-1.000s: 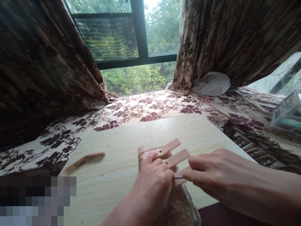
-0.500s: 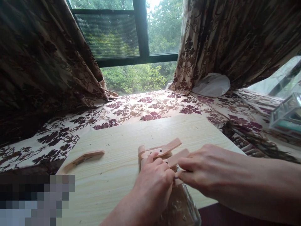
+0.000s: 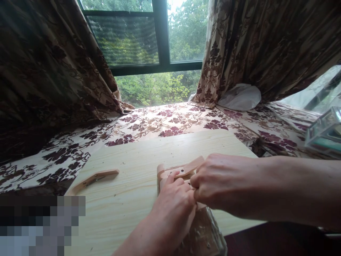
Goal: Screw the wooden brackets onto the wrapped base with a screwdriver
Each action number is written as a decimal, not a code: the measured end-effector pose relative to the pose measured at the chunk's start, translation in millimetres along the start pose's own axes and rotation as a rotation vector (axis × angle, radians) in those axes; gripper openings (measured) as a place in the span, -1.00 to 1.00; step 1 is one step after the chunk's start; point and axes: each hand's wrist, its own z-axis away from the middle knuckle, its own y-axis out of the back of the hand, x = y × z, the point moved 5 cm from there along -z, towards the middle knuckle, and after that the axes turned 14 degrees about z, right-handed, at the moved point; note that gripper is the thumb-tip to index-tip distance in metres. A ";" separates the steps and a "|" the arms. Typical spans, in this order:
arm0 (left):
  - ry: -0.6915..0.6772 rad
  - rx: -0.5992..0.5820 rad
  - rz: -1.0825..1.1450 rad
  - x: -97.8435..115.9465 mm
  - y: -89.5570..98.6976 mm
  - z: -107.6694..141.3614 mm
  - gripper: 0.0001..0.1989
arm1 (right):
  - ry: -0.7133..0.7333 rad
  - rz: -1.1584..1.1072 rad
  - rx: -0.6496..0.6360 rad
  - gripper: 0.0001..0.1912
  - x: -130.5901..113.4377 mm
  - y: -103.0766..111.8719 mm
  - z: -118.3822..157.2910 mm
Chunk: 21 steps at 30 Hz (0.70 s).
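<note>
My left hand presses down with curled fingers on a pale wooden piece with dark holes, its index finger stretched along the wood. Close against it, my right hand is closed in a fist-like grip over the same spot. Whatever it pinches is hidden behind the fingers. Beneath both hands lies a brown block with a shiny clear wrapping, reaching toward the near edge. Off to the left, a separate bent wooden piece rests on the board.
A light wood-grain tabletop carries small dark crumbs. Floral cloth spreads behind it toward the window. On the right are a white plastic bag and a clear box. A pixelated patch covers the lower left corner.
My right hand has turned over and shifted slightly up and left, now covering a wooden arm and the thin metal thing seen in its fingers before. My left hand stays put.
</note>
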 end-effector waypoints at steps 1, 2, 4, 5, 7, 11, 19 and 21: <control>0.018 -0.010 -0.007 0.4 0.5 -0.6 -0.78 | 0.021 -0.004 -0.012 -0.75 -1.7 0.9 -1.5; 0.036 -0.021 -0.011 0.3 0.7 -1.0 -0.79 | 0.039 -0.007 -0.027 -0.75 -3.2 1.0 -3.1; 0.059 -0.030 -0.003 0.1 0.7 -1.2 -0.81 | 0.060 0.004 -0.064 -0.75 -4.8 -0.1 -6.6; 0.068 -0.025 0.008 -0.2 1.0 -1.1 -0.81 | 0.061 0.013 -0.081 -0.74 -4.9 -0.7 -8.1; 0.071 0.003 0.033 -0.4 2.4 -0.5 -0.79 | 0.066 0.030 -0.113 -0.76 -4.2 -1.1 -9.9; 0.004 0.062 0.055 1.7 5.6 1.7 -0.83 | 0.033 0.094 -0.177 -0.88 1.4 -1.4 -8.2; 0.005 0.035 0.068 -4.8 -1.1 3.3 -0.90 | -0.039 0.238 -0.254 -0.89 2.8 2.7 -8.4; 0.004 0.043 0.049 -5.2 -2.0 3.1 -0.90 | -0.072 0.261 -0.331 -0.88 0.7 7.6 -9.5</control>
